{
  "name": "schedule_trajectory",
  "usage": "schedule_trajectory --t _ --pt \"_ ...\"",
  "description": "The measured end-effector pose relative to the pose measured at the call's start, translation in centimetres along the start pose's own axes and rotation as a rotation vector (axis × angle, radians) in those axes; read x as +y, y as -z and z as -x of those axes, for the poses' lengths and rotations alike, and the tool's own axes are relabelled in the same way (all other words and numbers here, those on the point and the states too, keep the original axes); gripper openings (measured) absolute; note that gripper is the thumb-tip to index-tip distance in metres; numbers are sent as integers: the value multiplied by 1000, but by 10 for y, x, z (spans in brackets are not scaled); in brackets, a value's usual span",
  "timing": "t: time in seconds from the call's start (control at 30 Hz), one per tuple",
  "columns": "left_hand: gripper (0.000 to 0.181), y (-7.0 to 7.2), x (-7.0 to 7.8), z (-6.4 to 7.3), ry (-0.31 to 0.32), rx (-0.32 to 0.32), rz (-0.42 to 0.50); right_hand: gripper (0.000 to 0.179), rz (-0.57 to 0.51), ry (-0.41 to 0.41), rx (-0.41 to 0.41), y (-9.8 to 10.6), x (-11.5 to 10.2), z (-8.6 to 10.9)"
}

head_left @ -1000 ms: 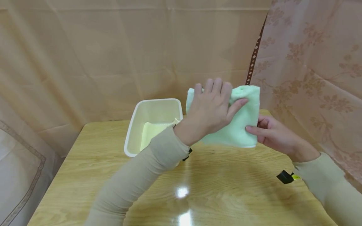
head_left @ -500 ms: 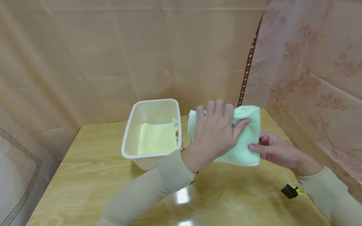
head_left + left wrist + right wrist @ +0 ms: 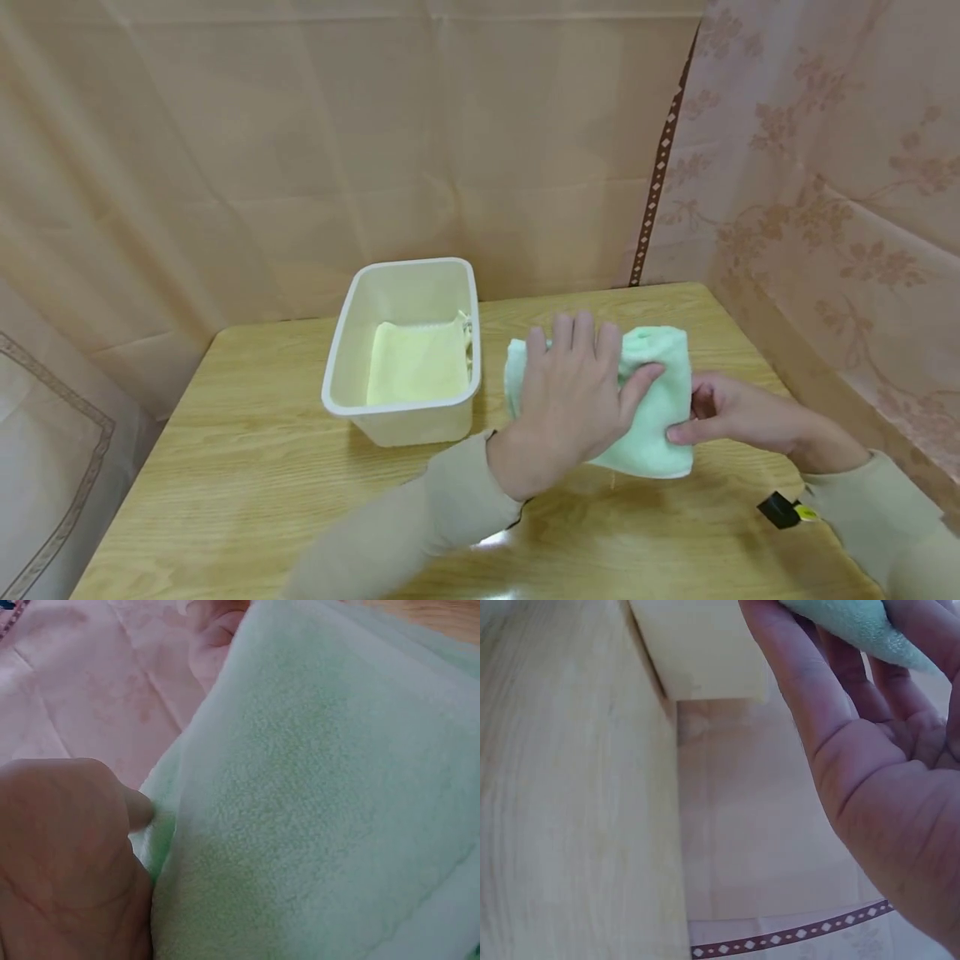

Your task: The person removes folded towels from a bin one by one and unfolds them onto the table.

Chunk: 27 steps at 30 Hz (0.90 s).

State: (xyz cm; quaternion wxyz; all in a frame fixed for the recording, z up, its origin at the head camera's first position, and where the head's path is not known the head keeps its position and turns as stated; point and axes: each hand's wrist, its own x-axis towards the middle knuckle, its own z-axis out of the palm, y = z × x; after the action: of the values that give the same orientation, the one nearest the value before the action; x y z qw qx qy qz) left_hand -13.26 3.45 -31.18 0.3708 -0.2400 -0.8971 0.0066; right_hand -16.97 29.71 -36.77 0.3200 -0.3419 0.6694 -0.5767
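Observation:
A folded mint-green towel point(image 3: 651, 417) is held just above the right half of the table. My left hand point(image 3: 570, 400) grips its upper edge, thumb spread across the front and fingers over the top. At the towel's right side my right hand point(image 3: 738, 412) pinches the edge, with the thumb in front and the other fingers behind. The left wrist view shows the towel's fuzzy face point(image 3: 315, 787) close up beside the left hand point(image 3: 67, 855). In the right wrist view, a corner of the towel point(image 3: 862, 630) lies between the fingers of the right hand point(image 3: 885, 765).
Left of the towel stands a cream plastic bin point(image 3: 412, 423). A yellow cloth point(image 3: 416, 362) lies flat inside it, with a small patterned item point(image 3: 468, 337) along its right wall. The wooden table point(image 3: 247, 467) is backed by a beige curtain point(image 3: 300, 167).
Both hands have lowered the towel toward the table, keeping hold of it. The left forearm has moved away from the bin, uncovering the yellow cloth. The bin stays in place.

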Motion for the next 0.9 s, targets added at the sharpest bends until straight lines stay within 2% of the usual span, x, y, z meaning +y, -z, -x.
schedule_trajectory --t 0.07,0.2,0.37,0.5,0.67,0.83,0.9 --pt "53 -7 0 1 4 -18 -9 32 -3 -20 -3 1 5 -1" --pt "52 -24 0 2 14 -109 -8 30 0 -68 18 5 16 -4" --pt "54 -43 0 -1 30 -302 46 35 0 -148 76 11 30 -8" --pt "55 -62 -1 -6 29 -412 85 40 -31 -197 101 15 40 -13" --pt "55 -94 -2 -12 33 -510 107 51 -50 -255 142 22 55 -23" --pt "60 -129 -2 -16 100 -644 168 66 -98 -320 194 28 68 -32" --pt "61 -141 -2 -16 119 -676 193 73 -110 -347 211 30 72 -35"
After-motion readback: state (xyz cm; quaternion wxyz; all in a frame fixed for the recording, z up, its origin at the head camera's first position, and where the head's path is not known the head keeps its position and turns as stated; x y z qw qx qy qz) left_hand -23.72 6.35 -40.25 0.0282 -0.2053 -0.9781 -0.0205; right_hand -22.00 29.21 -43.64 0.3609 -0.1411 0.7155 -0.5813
